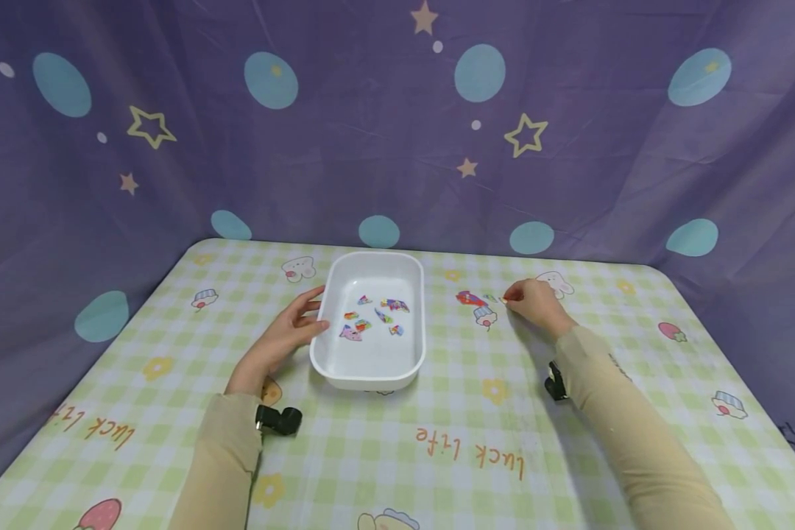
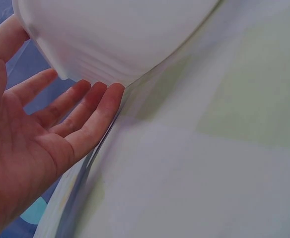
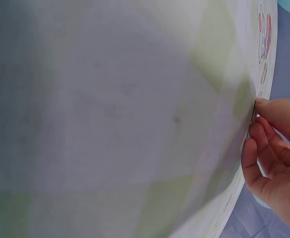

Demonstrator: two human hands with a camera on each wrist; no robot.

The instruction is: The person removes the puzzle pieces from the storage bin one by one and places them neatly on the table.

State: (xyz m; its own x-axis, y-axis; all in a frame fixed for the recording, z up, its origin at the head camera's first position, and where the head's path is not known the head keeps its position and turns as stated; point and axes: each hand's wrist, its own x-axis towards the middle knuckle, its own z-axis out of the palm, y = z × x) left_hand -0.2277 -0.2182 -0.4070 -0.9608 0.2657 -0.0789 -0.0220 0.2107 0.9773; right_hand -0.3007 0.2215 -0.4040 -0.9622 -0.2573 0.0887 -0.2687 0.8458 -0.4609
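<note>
A white plastic tray (image 1: 371, 368) stands on the table, with several small colourful stickers (image 1: 351, 333) lying flat inside. On its left side my left hand (image 1: 290, 329) holds it, thumb over the rim and fingers against the outer wall. The left wrist view shows those fingertips touching the underside of the tray wall (image 2: 110, 39). Right of the tray, my right hand (image 1: 533, 303) pinches a tiny sticker (image 1: 503, 300) at the tabletop, mostly hidden by the fingertips. Beside it lie a red sticker (image 1: 470, 298) and a small greenish one (image 1: 490, 297).
A green-and-white checked cloth (image 1: 464, 397) printed with cupcakes, flowers and lettering covers the table. Behind it hangs a purple curtain (image 1: 371, 147) with stars and blue ovals. Dark wrist cameras (image 1: 280, 419) sit on both sleeves.
</note>
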